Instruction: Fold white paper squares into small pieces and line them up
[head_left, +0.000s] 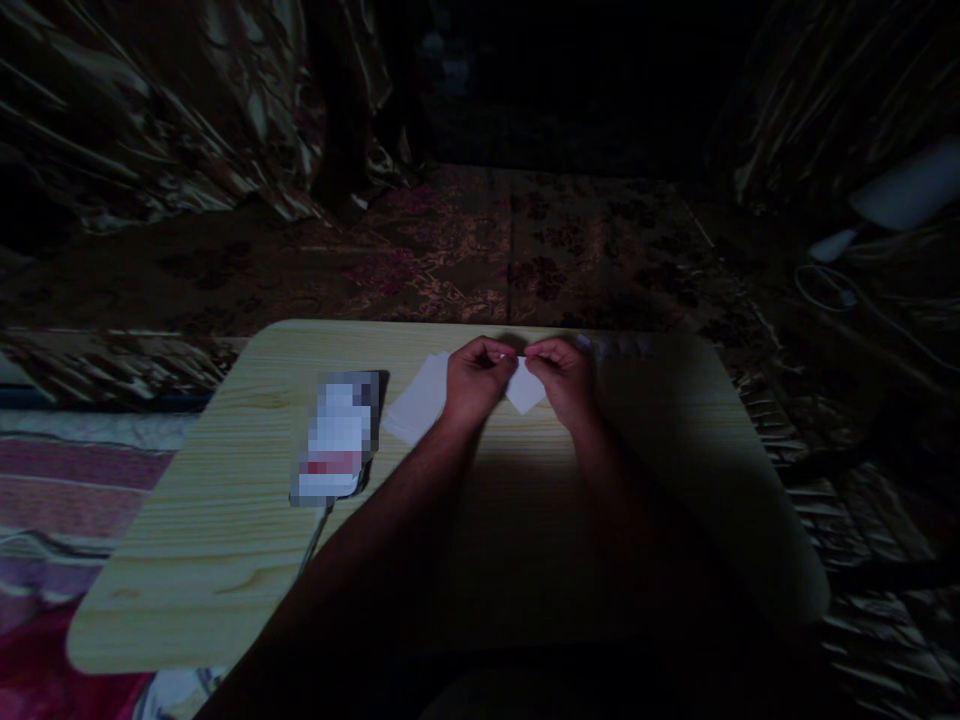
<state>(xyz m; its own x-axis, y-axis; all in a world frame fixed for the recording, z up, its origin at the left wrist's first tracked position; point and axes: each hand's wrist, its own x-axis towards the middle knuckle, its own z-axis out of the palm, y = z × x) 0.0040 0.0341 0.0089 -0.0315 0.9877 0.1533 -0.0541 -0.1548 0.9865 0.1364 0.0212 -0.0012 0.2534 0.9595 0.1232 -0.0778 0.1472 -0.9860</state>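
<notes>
Between my two hands is a small piece of white paper point(523, 388), its pointed corner facing me. My left hand point(480, 375) pinches its upper left edge between thumb and fingers. On the other side, my right hand point(561, 375) pinches the upper right edge the same way, and the fingertips of both hands nearly meet. A stack of white paper sheets point(417, 400) lies on the table just left of my left hand, partly covered by it. Beyond my right hand sits a row of small pale pieces point(619, 346), too dim to make out.
The light wooden table point(225, 440) has rounded corners. A blurred-out phone-like device point(337, 435) lies on its left side, with a cable point(313, 535) running toward me. Patterned fabric point(450, 240) stretches behind the table. A white lamp-like object point(907, 190) with a cord is at the far right.
</notes>
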